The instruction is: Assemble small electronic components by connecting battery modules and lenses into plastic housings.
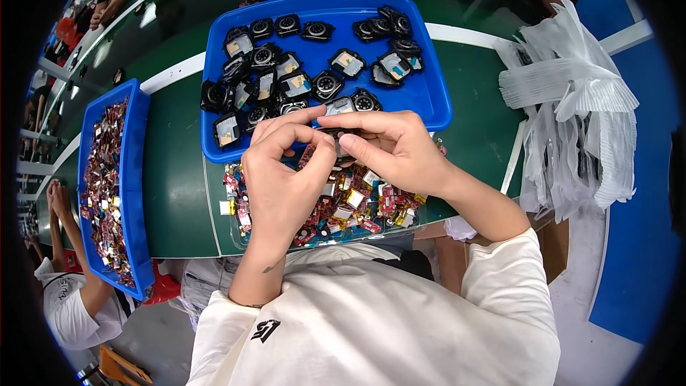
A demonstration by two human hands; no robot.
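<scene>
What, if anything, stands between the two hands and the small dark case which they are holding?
Nothing visible does: the left hand and right hand hold the dark case directly, partly hiding it. The heap of small parts and the blue tray beyond do not come between.

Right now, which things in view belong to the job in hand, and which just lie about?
Apparently in use:
dark piece between left hand and right hand
watch cases in blue tray
small parts below

Apparently lying about:
whitish packaging, right
filled side tray, perhaps
</scene>
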